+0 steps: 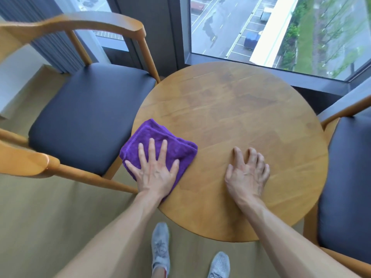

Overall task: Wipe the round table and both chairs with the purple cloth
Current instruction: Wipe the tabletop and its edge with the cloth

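- Two grey sneakers (160,245) on the tan floor (50,217), nearest the camera, just short of the desk's near rim.
- Left hand (154,169): fingers straight and spread, palm flat, pressing down on the folded purple cloth (160,135). Nothing gripped.
- Purple cloth lies at the desk's left edge, its left corner hanging slightly past the rim toward the left chair.
- Right hand (248,173): fingers bent, tips resting on the bare wood, holding nothing; well apart from the cloth.
- Round wooden desk (241,109): besides cloth and hands, its top shows plain wood.
- Left chair (88,115): wooden frame and curved armrest, dark padded seat, just beside the desk.
- Right chair (347,177): same build, only partly in frame.
- Farthest: window (281,27) behind the desk, looking down on a parking lot and trees.
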{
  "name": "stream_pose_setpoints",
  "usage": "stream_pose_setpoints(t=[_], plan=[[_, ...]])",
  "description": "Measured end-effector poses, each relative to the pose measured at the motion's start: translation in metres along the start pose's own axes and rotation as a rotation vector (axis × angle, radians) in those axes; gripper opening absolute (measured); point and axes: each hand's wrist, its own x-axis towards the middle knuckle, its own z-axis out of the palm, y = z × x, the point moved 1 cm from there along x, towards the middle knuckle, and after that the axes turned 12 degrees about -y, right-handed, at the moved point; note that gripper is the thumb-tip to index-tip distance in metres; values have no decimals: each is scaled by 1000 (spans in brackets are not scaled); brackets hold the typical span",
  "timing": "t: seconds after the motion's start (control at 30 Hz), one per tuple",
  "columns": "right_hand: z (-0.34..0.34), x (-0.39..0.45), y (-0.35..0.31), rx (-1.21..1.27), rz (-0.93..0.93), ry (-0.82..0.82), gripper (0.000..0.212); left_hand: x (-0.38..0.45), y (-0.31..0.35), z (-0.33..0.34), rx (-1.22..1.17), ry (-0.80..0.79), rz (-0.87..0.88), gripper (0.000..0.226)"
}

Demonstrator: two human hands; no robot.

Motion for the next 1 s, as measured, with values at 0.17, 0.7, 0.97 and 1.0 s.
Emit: stream_pose_setpoints(t=[0.17, 0.7, 0.97, 1.0], plan=[[-7, 19, -6, -16, -5, -22, 59, 54, 7, -18, -8, -1, -32, 73], [-50, 95, -35, 51, 96, -22, 68, 150, 136, -46, 154, -10, 468, 74], [-58, 121, -23, 60, 142, 15, 73, 151, 92, -42, 271, 31, 644, 67], [-56, 122, -22, 48, 142, -1, 71, 164, 83, -49, 265, 31, 612, 68]])
